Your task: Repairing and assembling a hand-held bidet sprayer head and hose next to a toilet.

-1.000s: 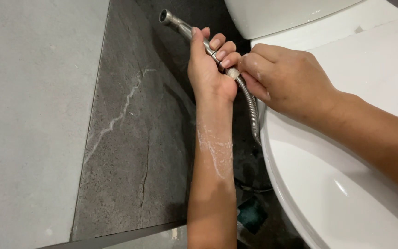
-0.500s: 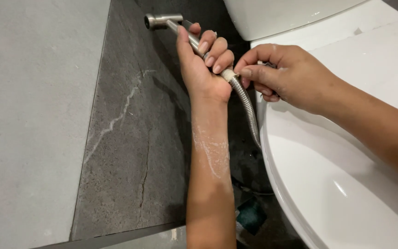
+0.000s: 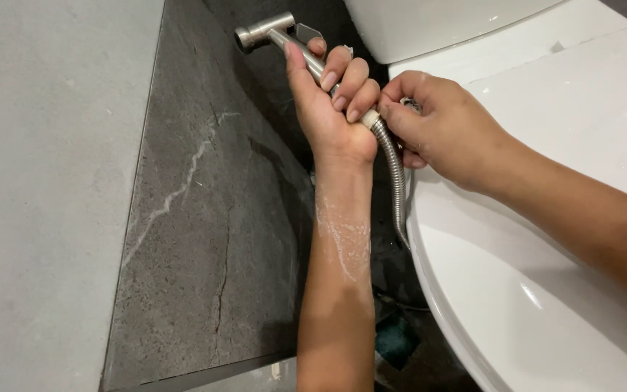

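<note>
Both hands (image 3: 328, 109) (image 3: 444, 131) grip sprayer (image 3: 270, 33) over grey stone wall (image 3: 197, 218), beside white toilet (image 3: 546, 218).

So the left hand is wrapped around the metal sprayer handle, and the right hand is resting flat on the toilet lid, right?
Not quite. In the head view the left hand does grip the sprayer, but the right hand pinches the metal hose at its joint, not flat on the toilet lid.

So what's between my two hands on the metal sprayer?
In the head view, only the hose's metal end fitting sits between the left hand and right hand.
</note>
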